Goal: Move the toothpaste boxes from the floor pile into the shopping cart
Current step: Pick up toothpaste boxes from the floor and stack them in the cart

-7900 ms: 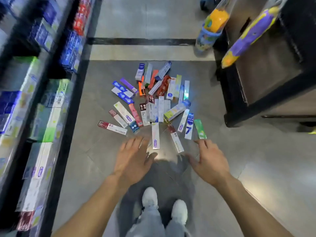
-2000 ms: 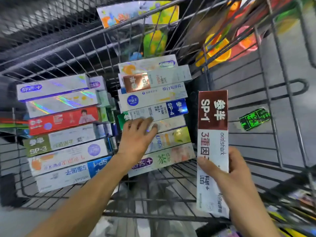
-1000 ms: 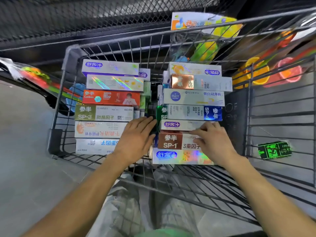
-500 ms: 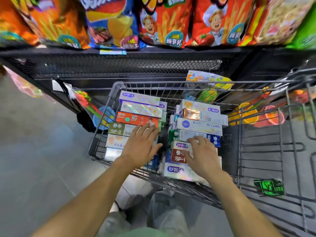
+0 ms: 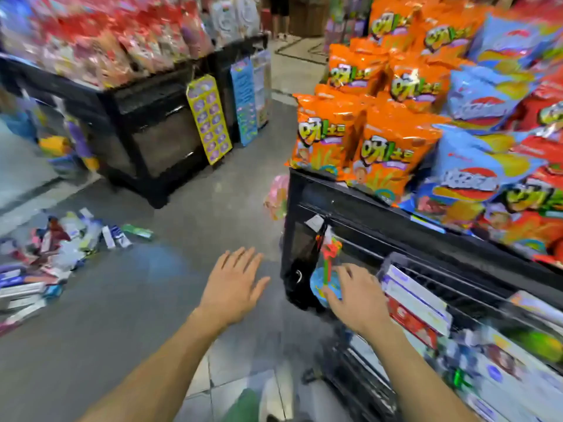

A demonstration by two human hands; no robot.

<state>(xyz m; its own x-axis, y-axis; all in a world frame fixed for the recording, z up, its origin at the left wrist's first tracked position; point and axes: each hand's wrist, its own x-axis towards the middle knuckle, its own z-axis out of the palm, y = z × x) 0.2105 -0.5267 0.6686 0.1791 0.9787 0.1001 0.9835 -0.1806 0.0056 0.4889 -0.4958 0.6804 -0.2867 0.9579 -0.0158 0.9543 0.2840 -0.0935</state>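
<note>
The pile of toothpaste boxes [image 5: 51, 248] lies scattered on the grey floor at the far left, blurred. The wire shopping cart [image 5: 426, 300] stands at the lower right with stacked toothpaste boxes [image 5: 417, 303] inside it. My left hand [image 5: 234, 284] hovers above the floor in the middle of the view, fingers spread, holding nothing. My right hand [image 5: 355, 296] hangs by the cart's near left corner, fingers loosely spread and empty.
A black display stand [image 5: 350, 214] loaded with orange snack bags [image 5: 365, 138] rises right behind the cart. Another black stand [image 5: 152, 123] with hanging cards stands at the back left. A toy [image 5: 326, 269] hangs off the near stand's corner. Grey floor runs between.
The view has swung left, away from the cart toward the floor pile. Both hands have lifted off the stacked boxes in the cart and now hang empty.
</note>
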